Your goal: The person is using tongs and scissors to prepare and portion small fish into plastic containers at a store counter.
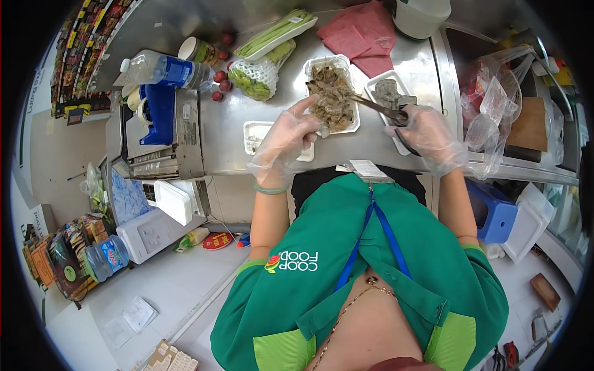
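Note:
My right hand (429, 137), in a clear plastic glove, grips scissors (376, 105) whose blades point left over a white foam tray (356, 121). Brownish raw shrimp or shrimp trimmings (332, 95) with thin feelers fill that tray. At its left edge is my gloved left hand (294, 132), index finger stretched towards the heap and the others curled. Whether it pinches a small piece, I cannot tell. Beneath the right hand and scissors, a second foam tray (370, 84) holds grey pieces (390, 92), perhaps shrimp. Another white tray (253, 127) is partly covered by my left hand.
Red cloths (359, 37), net-wrapped green vegetables (253, 79), packed green stalks (276, 35) and round red fruits (225, 85) line the steel counter's back. A water bottle (169, 69) lies by a blue tape dispenser (160, 113) at left. Plastic bags (492, 106) fill the right side.

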`<control>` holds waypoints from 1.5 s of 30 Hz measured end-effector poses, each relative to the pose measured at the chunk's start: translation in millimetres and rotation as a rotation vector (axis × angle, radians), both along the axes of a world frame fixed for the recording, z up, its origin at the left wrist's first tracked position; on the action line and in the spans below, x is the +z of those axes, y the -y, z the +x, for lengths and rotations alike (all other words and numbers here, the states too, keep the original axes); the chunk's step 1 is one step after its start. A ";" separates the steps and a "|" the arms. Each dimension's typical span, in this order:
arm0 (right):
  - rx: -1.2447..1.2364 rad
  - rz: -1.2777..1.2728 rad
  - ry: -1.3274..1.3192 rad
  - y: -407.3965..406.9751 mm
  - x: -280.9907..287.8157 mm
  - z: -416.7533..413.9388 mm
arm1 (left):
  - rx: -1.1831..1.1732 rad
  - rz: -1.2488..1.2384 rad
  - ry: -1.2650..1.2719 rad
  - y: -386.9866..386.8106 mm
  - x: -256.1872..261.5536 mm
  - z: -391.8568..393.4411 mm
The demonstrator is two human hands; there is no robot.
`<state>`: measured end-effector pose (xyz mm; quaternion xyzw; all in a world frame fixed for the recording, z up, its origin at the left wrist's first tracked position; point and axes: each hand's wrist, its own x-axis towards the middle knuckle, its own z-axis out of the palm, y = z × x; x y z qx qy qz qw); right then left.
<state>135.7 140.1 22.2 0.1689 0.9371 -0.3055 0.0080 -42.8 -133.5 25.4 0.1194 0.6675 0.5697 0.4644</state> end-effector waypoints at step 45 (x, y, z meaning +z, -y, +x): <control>-0.313 -0.087 0.019 -33.6 0.1 60.5 | -0.142 0.081 -0.533 -133.0 -10.5 28.9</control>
